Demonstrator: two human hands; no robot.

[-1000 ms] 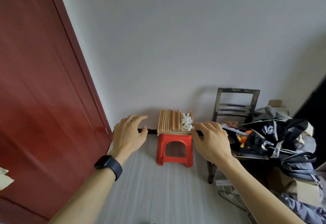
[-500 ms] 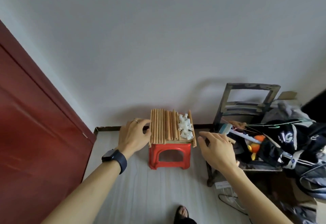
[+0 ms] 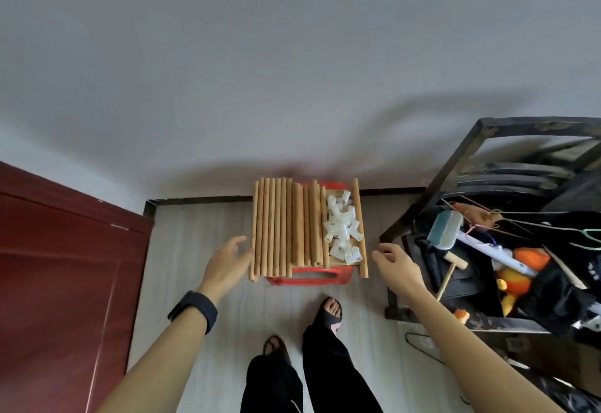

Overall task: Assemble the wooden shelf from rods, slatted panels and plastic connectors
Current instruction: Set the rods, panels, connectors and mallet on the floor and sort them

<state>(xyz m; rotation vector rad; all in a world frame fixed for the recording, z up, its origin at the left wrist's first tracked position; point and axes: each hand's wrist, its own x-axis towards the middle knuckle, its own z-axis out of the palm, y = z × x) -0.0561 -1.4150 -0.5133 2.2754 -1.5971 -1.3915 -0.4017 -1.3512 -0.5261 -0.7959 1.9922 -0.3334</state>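
below, a row of long light-brown wooden rods [image 3: 283,227] lies side by side atop a low red plastic stool [image 3: 309,277], with a heap of small white plastic connectors [image 3: 341,230] on the right part of the stack. the left hand [image 3: 227,261], fingers loose and spread, holds nothing at the rods' left edge; whether it touches them is unclear. the right hand [image 3: 395,263], fingers lightly curled around nothing, hangs just right of the stack, near a dark wooden chair [image 3: 536,126].
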